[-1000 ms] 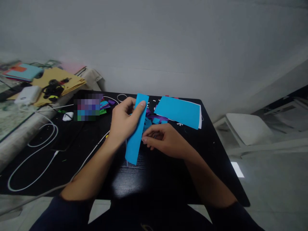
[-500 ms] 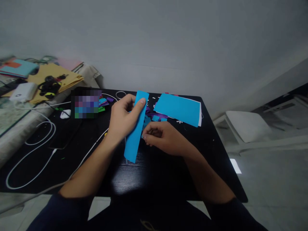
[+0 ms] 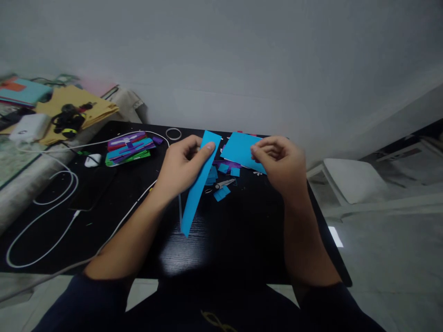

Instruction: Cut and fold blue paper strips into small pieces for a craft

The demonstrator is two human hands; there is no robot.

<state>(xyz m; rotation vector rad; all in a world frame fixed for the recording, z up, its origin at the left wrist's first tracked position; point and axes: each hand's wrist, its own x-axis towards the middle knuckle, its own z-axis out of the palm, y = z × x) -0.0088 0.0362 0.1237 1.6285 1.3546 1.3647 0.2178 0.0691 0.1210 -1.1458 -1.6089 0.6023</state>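
Observation:
My left hand (image 3: 187,163) is closed on a narrow strip of blue paper (image 3: 198,193), its thumb pressed flat near the upper end. The strip slants down towards me above the black table. Over the blue paper sheet (image 3: 238,146) at the right is my right hand (image 3: 280,163), fingers curled and thumb against the fingertips; whether anything is pinched there I cannot make out. Between the hands lie scissors (image 3: 223,184), partly covered by small blue paper pieces (image 3: 221,193). More blue cuttings and purple scraps (image 3: 226,163) lie just behind them.
A stack of purple, blue and green paper strips (image 3: 129,147) sits at the back left, near a grey ring (image 3: 173,133). White cable (image 3: 121,226) runs across the left side to a dark phone (image 3: 92,191). A white stool (image 3: 356,180) stands right of the table (image 3: 242,244).
My right hand has moved right and away from me, from beside the strip to over the blue sheet. The scissors now show. The strip in my left hand has turned more edge-on.

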